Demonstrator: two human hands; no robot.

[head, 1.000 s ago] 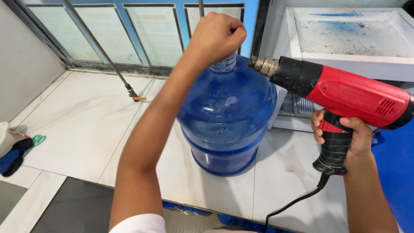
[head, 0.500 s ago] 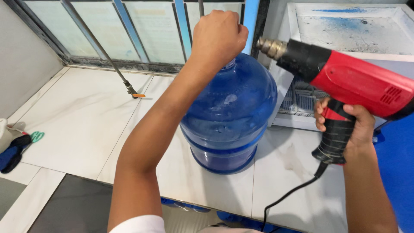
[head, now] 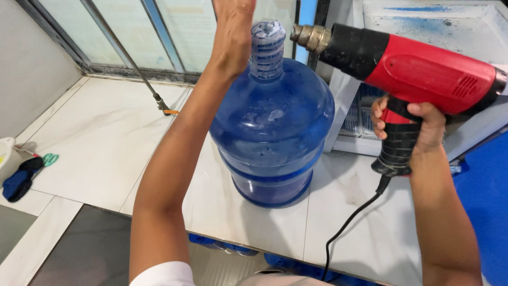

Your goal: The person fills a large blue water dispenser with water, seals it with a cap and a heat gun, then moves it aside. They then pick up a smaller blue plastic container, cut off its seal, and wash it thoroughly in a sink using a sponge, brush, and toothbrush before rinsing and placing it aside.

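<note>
- here, nearest the viewer, two bare forearms reach forward over a white tiled counter [head: 95, 137].
- the right hand [head: 405, 124] is clenched around the black ribbed grip of a red heat gun [head: 423, 71]; its black cord [head: 344, 228] trails down toward the viewer.
- the heat gun's metal nozzle [head: 306, 36] points left at the neck of a large blue water jug [head: 272, 132], very close to it.
- the jug stands upright on the counter, between the two arms; its neck wears a thin printed sleeve [head: 266, 47].
- the left hand [head: 233, 32] rests against the far-left side of that neck; its fingers run out of frame, so i cannot tell their state.
- the jug looks rigid, smooth and bulky, probably slippery; the narrow neck seems the surest hold.
- farther back, glass panels [head: 185, 26] and a white cabinet [head: 439, 16].
</note>
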